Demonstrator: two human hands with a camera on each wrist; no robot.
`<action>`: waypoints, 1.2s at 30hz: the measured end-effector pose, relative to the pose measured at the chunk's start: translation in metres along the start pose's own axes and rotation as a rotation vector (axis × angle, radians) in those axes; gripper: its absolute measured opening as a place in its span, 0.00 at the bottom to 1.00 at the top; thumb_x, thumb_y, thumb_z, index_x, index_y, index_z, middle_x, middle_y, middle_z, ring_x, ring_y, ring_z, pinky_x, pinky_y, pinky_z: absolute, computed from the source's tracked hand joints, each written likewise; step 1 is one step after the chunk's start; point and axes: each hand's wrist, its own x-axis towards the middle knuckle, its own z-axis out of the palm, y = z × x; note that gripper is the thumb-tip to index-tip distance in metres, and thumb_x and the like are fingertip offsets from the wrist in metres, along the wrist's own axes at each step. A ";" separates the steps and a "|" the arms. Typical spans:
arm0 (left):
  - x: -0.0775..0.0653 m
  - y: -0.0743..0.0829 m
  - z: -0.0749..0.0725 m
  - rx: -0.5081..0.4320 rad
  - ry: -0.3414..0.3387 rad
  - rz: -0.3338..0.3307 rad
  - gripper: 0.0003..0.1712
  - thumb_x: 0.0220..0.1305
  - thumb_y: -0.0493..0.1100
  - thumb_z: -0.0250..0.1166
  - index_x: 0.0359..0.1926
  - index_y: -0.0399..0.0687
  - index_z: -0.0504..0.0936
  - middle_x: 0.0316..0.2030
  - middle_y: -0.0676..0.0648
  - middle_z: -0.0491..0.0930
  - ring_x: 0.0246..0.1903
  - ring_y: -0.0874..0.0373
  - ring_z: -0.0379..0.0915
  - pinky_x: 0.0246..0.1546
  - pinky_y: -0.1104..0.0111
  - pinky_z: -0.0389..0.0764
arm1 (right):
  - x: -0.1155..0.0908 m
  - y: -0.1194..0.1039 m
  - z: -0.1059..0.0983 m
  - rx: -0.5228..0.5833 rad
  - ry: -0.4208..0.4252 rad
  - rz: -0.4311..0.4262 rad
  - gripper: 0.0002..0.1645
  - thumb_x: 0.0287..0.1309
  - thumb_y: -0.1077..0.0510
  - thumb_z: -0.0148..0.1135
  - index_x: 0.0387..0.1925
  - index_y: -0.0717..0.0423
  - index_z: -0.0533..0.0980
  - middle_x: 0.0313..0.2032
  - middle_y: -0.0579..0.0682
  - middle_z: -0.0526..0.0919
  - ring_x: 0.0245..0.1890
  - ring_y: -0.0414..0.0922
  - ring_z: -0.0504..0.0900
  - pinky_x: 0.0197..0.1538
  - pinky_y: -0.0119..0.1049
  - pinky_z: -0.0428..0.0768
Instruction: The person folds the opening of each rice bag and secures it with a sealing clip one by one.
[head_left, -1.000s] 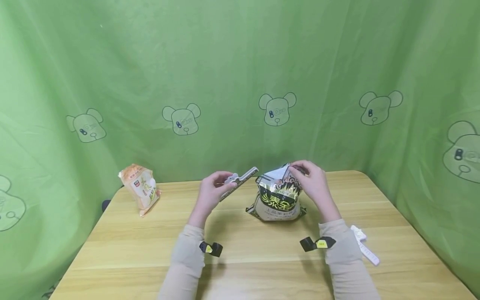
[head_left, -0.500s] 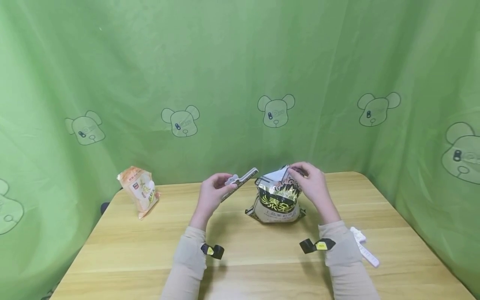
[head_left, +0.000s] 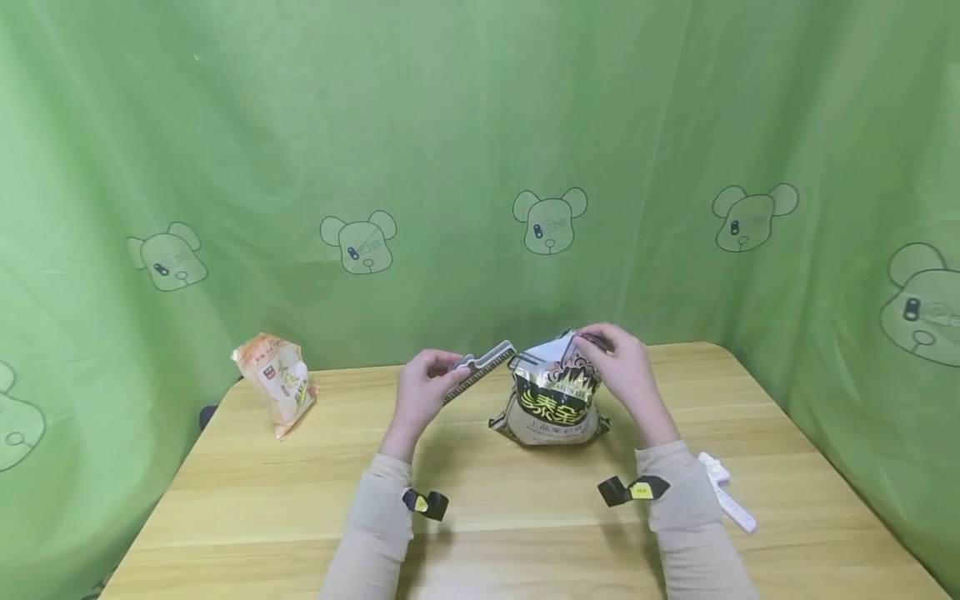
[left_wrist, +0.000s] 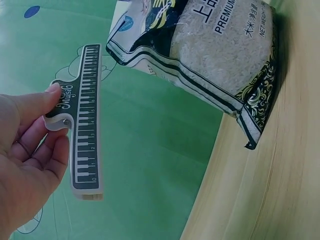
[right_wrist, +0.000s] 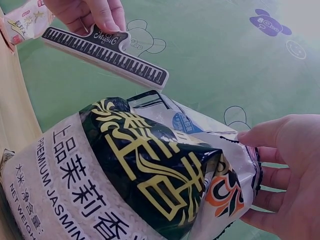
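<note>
A bag of jasmine rice (head_left: pixel 553 427) stands on the table with its top folded over, black and gold print facing me. My right hand (head_left: pixel 626 371) pinches the folded top corner between thumb and fingers; the right wrist view shows the fingers behind the plastic. My left hand (head_left: pixel 422 393) holds a bag clip (left_wrist: pixel 86 125) by its grip tabs, the thumb on the "Music" label. The clip is long, with a black and white piano-key and ruler pattern. It hangs in the air just left of the bag top, apart from it in the left wrist view.
A small orange and white food packet (head_left: pixel 277 382) stands at the table's back left. By my right sleeve lies a white clip-like thing (head_left: pixel 731 504), partly hidden. A green curtain (head_left: pixel 450 150) with bear faces surrounds the wooden table (head_left: pixel 300 508).
Both hands stay nearly in place. The clip has turned slightly in my left hand, so its light grip tab shows less. My right hand keeps its pinch on the bag top.
</note>
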 end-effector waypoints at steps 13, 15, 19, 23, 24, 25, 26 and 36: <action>0.001 0.005 0.014 0.045 -0.023 0.055 0.11 0.51 0.40 0.75 0.36 0.43 0.86 0.36 0.43 0.85 0.34 0.56 0.79 0.37 0.69 0.82 | 0.001 0.000 -0.001 0.006 -0.010 0.004 0.21 0.65 0.51 0.61 0.51 0.62 0.77 0.53 0.64 0.81 0.55 0.60 0.79 0.61 0.54 0.77; 0.003 0.006 0.017 0.067 -0.038 0.052 0.10 0.51 0.40 0.74 0.36 0.44 0.86 0.35 0.44 0.85 0.34 0.58 0.79 0.36 0.70 0.82 | 0.000 0.000 -0.001 0.015 -0.013 0.009 0.21 0.64 0.51 0.61 0.51 0.62 0.77 0.53 0.64 0.81 0.55 0.60 0.79 0.61 0.54 0.77; 0.005 0.009 0.021 0.094 -0.057 0.055 0.11 0.52 0.41 0.74 0.37 0.45 0.86 0.36 0.46 0.85 0.34 0.58 0.79 0.37 0.71 0.82 | -0.001 -0.001 -0.002 0.019 -0.017 0.013 0.20 0.64 0.52 0.61 0.51 0.62 0.77 0.53 0.64 0.81 0.55 0.60 0.79 0.61 0.54 0.77; 0.007 0.010 0.024 0.106 -0.065 0.080 0.11 0.52 0.42 0.74 0.37 0.44 0.86 0.35 0.45 0.85 0.34 0.58 0.80 0.38 0.71 0.81 | 0.000 -0.001 -0.001 0.016 -0.015 0.010 0.19 0.64 0.52 0.61 0.50 0.62 0.77 0.52 0.64 0.81 0.55 0.60 0.79 0.61 0.54 0.77; 0.008 0.010 0.025 0.107 -0.066 0.086 0.11 0.52 0.42 0.74 0.37 0.44 0.86 0.35 0.45 0.85 0.34 0.58 0.80 0.38 0.71 0.81 | 0.000 -0.001 -0.001 0.015 -0.015 0.010 0.19 0.64 0.53 0.61 0.50 0.62 0.77 0.53 0.64 0.81 0.55 0.60 0.79 0.61 0.54 0.77; 0.008 0.011 0.025 0.105 -0.068 0.091 0.11 0.53 0.41 0.74 0.37 0.44 0.86 0.35 0.45 0.85 0.34 0.58 0.80 0.38 0.71 0.81 | 0.000 -0.001 -0.001 0.014 -0.015 0.009 0.19 0.64 0.53 0.61 0.50 0.62 0.77 0.53 0.64 0.81 0.55 0.60 0.79 0.61 0.54 0.77; 0.008 0.011 0.026 0.104 -0.070 0.098 0.11 0.53 0.42 0.74 0.37 0.44 0.86 0.35 0.45 0.85 0.34 0.58 0.80 0.37 0.71 0.81 | 0.000 -0.001 -0.001 0.012 -0.014 0.007 0.19 0.64 0.52 0.61 0.50 0.62 0.77 0.53 0.64 0.81 0.55 0.60 0.79 0.61 0.54 0.77; 0.013 0.014 0.033 0.116 -0.095 0.090 0.11 0.53 0.43 0.73 0.38 0.46 0.86 0.35 0.47 0.84 0.35 0.58 0.80 0.36 0.71 0.82 | -0.001 -0.001 -0.002 -0.003 -0.012 0.006 0.20 0.64 0.51 0.61 0.50 0.61 0.78 0.52 0.63 0.81 0.55 0.60 0.79 0.61 0.55 0.77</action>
